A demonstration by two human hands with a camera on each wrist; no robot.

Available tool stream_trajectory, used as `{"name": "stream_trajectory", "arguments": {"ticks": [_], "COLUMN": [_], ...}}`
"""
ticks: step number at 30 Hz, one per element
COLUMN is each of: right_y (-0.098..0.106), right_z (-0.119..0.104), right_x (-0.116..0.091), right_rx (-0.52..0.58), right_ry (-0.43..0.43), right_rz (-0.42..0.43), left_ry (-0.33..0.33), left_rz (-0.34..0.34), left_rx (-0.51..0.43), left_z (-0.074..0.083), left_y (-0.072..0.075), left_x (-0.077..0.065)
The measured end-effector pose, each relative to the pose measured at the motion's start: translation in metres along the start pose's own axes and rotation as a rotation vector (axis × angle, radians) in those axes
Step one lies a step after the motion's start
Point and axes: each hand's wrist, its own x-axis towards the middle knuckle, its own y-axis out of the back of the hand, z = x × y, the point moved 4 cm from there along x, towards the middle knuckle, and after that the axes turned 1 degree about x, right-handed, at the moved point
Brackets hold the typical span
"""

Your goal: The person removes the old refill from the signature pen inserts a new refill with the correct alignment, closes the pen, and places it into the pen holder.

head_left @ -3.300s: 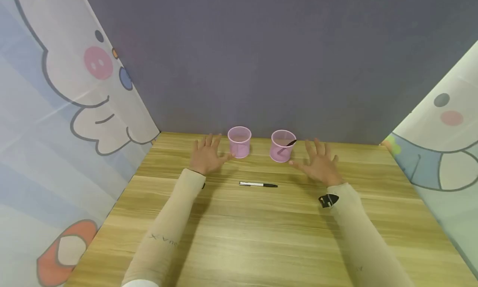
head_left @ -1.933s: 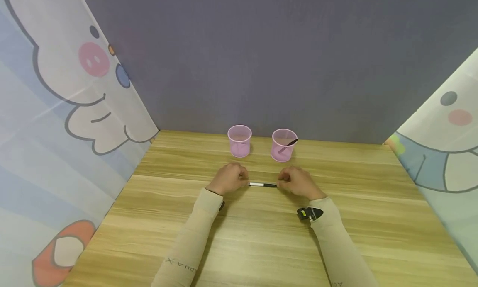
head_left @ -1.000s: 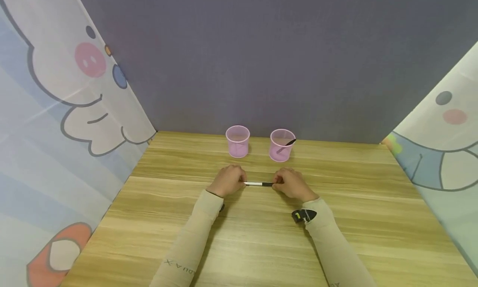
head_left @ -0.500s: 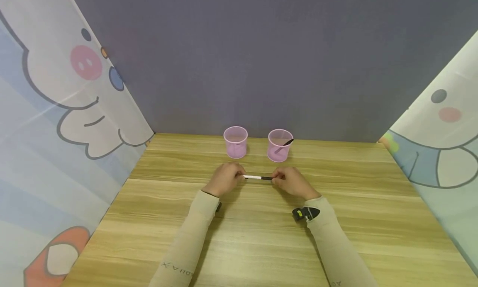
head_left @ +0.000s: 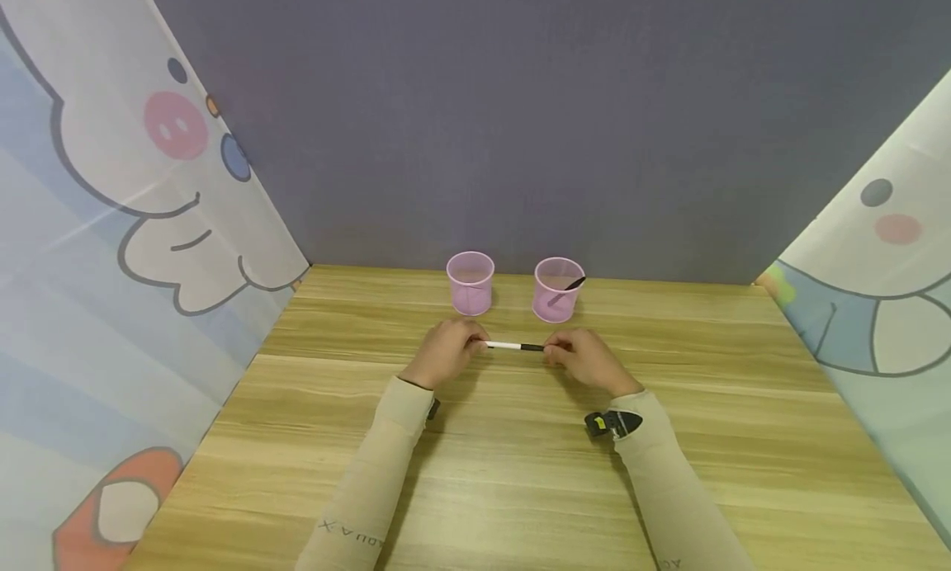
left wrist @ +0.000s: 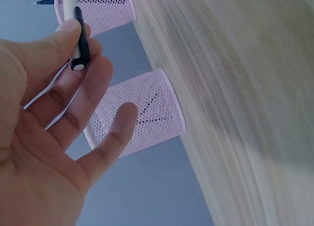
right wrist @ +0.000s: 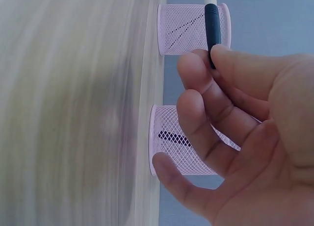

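A white pen (head_left: pixel 505 346) with a black grip is held level between both hands, raised off the table. My left hand (head_left: pixel 443 352) pinches its clip end between thumb and fingers; the black clip (left wrist: pixel 82 39) shows in the left wrist view. At the other end, the thumb and fingers of my right hand (head_left: pixel 590 361) pinch the black grip (right wrist: pixel 212 30). Just beyond the hands stand two pink mesh pen cups. Thin dark lines show through the left cup (head_left: pixel 470 294). The right cup (head_left: pixel 555 303) has a black pen (head_left: pixel 575 283) leaning out over its rim.
The wooden table (head_left: pixel 505 472) runs back to a dark grey panel (head_left: pixel 520 125) close behind the cups. Cartoon-printed curtains hang at the left (head_left: pixel 89 307) and right (head_left: pixel 891 307) sides.
Both hands came inward from beside the cups to the pen, pinched its ends and lifted it off the table. In the last half second it rose slightly farther toward the cups, which stayed put.
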Motion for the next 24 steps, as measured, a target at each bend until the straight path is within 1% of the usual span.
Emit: {"name": "stream_trajectory", "arguments": {"ticks": [6, 14, 19, 24], "right_y": [0.0015, 0.0029, 0.0034, 0.004], "right_z": [-0.0024, -0.0029, -0.0047, -0.0068], "right_x": [-0.0015, 0.0002, -0.0001, 0.0001], "right_rx": [0.02, -0.023, -0.018, -0.016], "right_ry": [-0.007, 0.012, 0.007, 0.024], "right_rz": [0.021, 0.062, 0.069, 0.09], "left_ry": [-0.004, -0.017, -0.015, -0.009], "left_rz": [0.019, 0.044, 0.045, 0.055], "left_rx": [0.013, 0.007, 0.021, 0.017], "left_z": [0.0004, 0.0002, -0.0007, -0.0001], "left_y": [0.0013, 0.0037, 0.0046, 0.0066], "left_x": [-0.0003, -0.0001, 0.0004, -0.0004]}}
